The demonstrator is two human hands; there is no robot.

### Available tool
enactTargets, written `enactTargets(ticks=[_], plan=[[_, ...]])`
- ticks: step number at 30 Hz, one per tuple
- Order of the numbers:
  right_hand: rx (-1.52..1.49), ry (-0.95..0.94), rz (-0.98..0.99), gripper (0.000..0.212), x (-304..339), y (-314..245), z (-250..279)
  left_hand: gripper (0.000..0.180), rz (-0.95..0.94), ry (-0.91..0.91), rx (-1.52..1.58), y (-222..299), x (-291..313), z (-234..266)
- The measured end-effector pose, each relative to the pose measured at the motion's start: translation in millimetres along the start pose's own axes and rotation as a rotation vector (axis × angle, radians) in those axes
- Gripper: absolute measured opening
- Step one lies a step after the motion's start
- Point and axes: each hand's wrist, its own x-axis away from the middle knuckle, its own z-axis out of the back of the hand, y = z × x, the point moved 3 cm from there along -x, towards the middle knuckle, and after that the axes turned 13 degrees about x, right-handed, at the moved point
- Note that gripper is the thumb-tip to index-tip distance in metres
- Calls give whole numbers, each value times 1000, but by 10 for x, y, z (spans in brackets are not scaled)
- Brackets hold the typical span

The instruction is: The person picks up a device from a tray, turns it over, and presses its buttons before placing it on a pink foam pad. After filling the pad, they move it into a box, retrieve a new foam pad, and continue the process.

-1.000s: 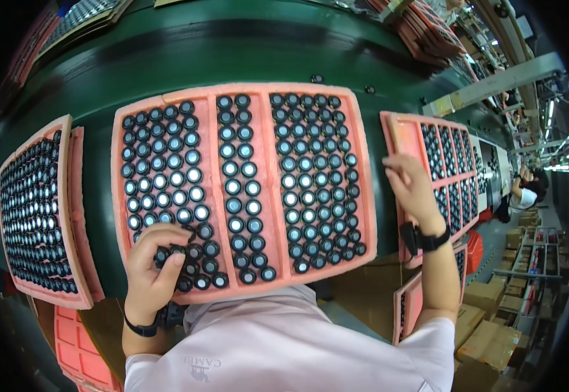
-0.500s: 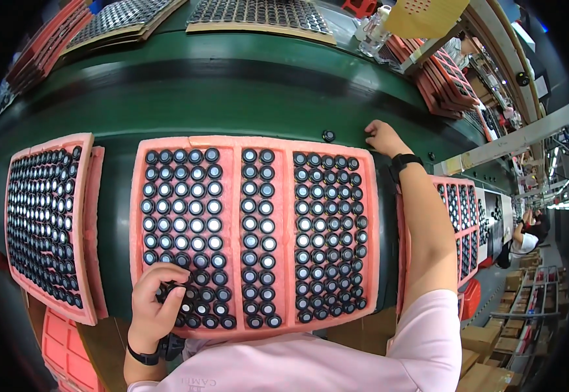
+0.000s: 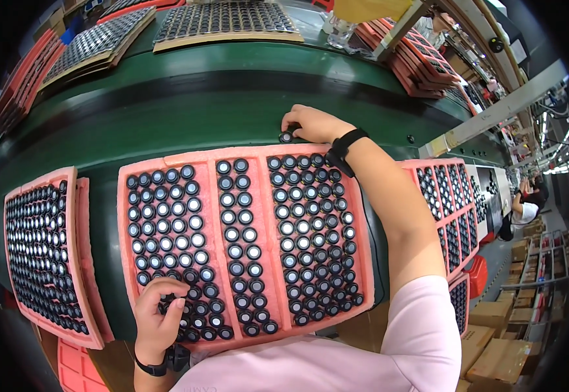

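Right hand (image 3: 315,125) is beyond the far rim of the pink centre tray (image 3: 212,222), at a small black part (image 3: 286,137) on the green bench (image 3: 186,104). Grip bent and narrow, fingertips at the part; whether it is held, I cannot tell. Left hand (image 3: 157,312) curls over the tray's near-left corner, hiding some of the round black parts (image 3: 306,227); cannot tell if that grip has any.

Surroundings: right forearm (image 3: 405,222) crosses the tray's far-right corner and blocks my view of it. A left tray (image 3: 80,261) and a right tray (image 3: 453,217) flank the work. Across the bench: a brown-edged tray (image 3: 232,40) and a stack of pink trays (image 3: 415,65). A pale beam (image 3: 513,104) slants in at right.

Room: a strip of green separates left and centre trays; a broad green band runs beyond the far rim.
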Motion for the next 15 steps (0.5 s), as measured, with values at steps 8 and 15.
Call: enactTargets(ticks=[8, 15], plan=[[29, -12, -54, 46, 147, -139, 101, 10, -83, -33, -64, 68, 14, -24], [233, -66, 122, 45, -75, -478, 85, 12, -53, -25, -45, 85, 54, -38]])
